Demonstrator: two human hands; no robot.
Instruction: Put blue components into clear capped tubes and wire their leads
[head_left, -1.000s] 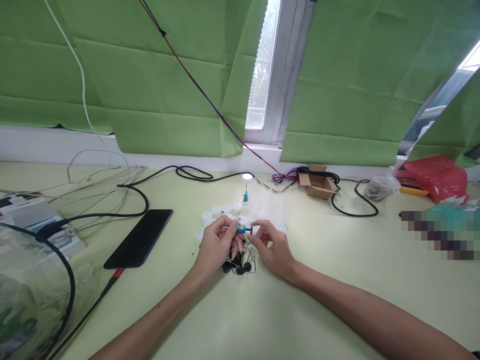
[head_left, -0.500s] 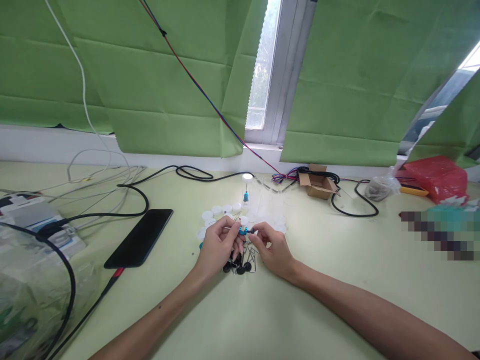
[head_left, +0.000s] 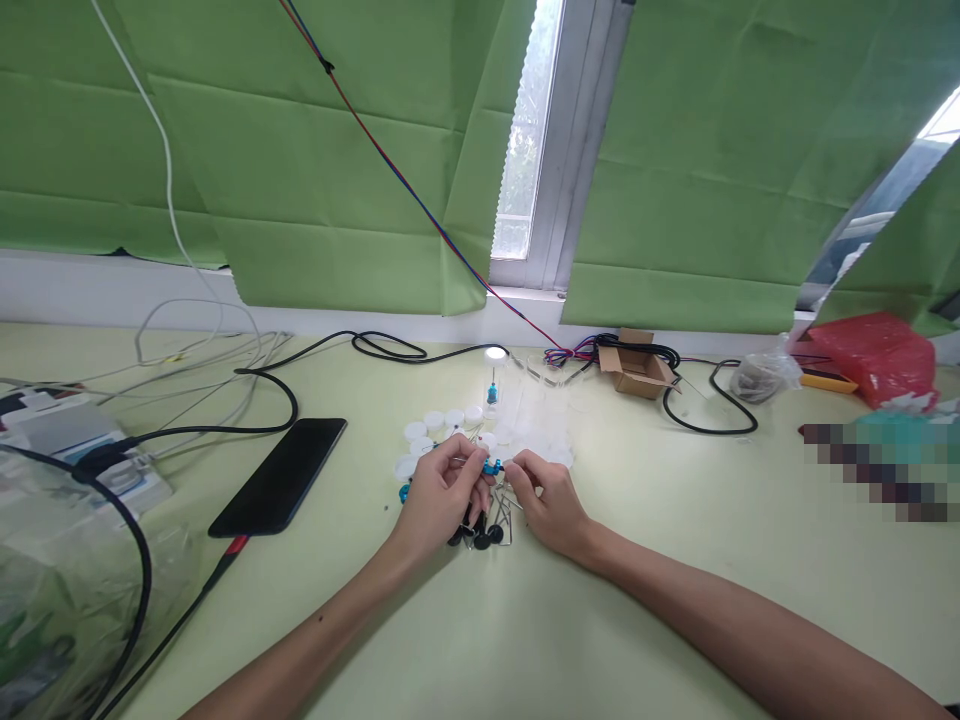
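A small blue fitting [head_left: 493,467] sits between my two hands, above the middle of the table. My left hand [head_left: 442,490] is closed on its left side. At its right end, my right hand [head_left: 551,495] pinches a small dark piece, mostly hidden by the fingertips. Below the hands lie several black round-headed pieces [head_left: 481,541] and bent thin metal rods [head_left: 510,522]. Several white round caps [head_left: 435,420] are spread just behind the hands. Another blue piece [head_left: 405,492] shows beside my left hand. A similar blue fitting [head_left: 492,393] stands in a clear container farther back.
A black phone [head_left: 279,478] lies to the left, with a cable at its near end. Beyond it are a white power strip [head_left: 142,490] and a clear plastic bag [head_left: 90,610]. An open cardboard box [head_left: 637,375], black cables and a red bag [head_left: 877,355] line the back right.
The blue fitting has shifted slightly right and appears turned. Less of the dark piece shows at my right fingertips. Both hands stay in nearly the same place.
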